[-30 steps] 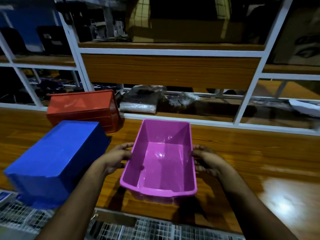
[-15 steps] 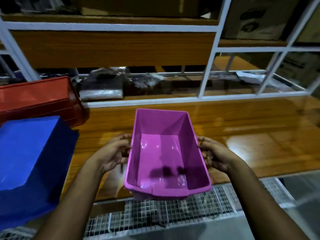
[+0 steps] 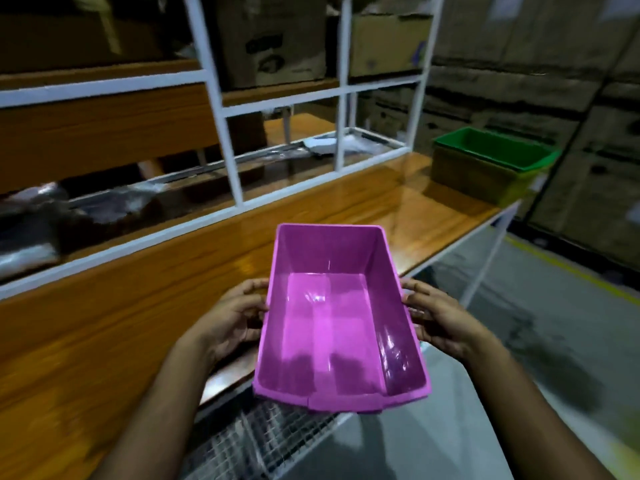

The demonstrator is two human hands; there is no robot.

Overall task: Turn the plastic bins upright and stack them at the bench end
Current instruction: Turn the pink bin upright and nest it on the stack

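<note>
The upright pink plastic bin, lifted off the wooden desk a second ago, is now carried in the curled grip of left hand and right hand towards the green bin stack at the desk end, so stacking seems next.

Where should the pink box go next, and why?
Probably carry it toward the green bin at the bench end. The pink bin is upright, gripped by the left hand and the right hand.
</note>
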